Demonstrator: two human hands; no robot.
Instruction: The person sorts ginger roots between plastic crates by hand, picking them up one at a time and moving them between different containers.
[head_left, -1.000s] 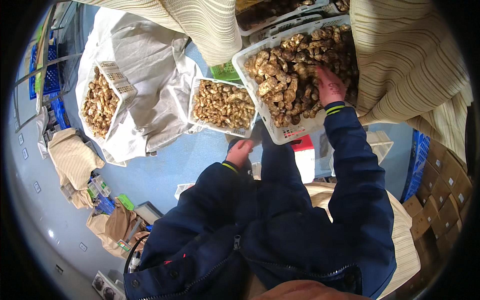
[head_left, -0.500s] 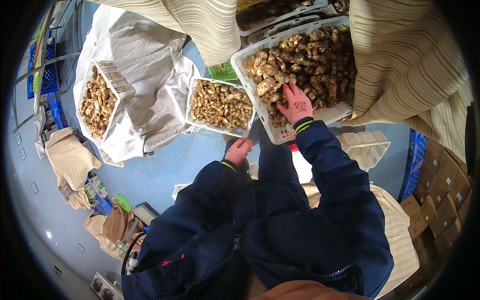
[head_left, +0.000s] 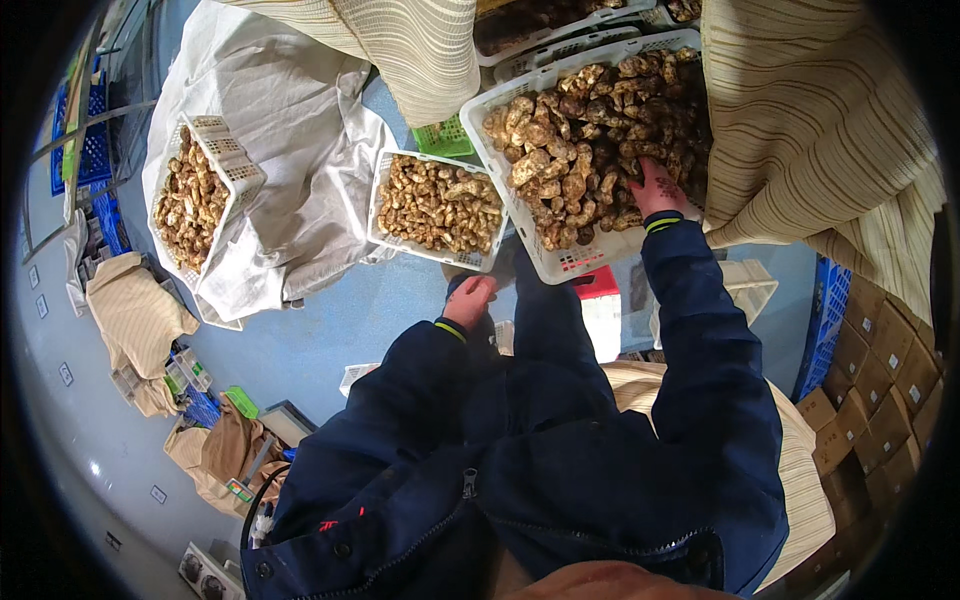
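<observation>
right hand (head_left: 655,190) open, fingers spread, pressed flat on mushrooms (head_left: 575,160) in white crate (head_left: 560,262). left hand (head_left: 468,300) loosely curled, empty, just below smaller crate (head_left: 385,232).

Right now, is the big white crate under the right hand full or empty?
Full: brown knobbly pieces heap to the white crate's rim.

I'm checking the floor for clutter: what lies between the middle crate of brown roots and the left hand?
In the head view, only bare blue floor separates the middle crate from the left hand; nothing lies on that stretch.
</observation>
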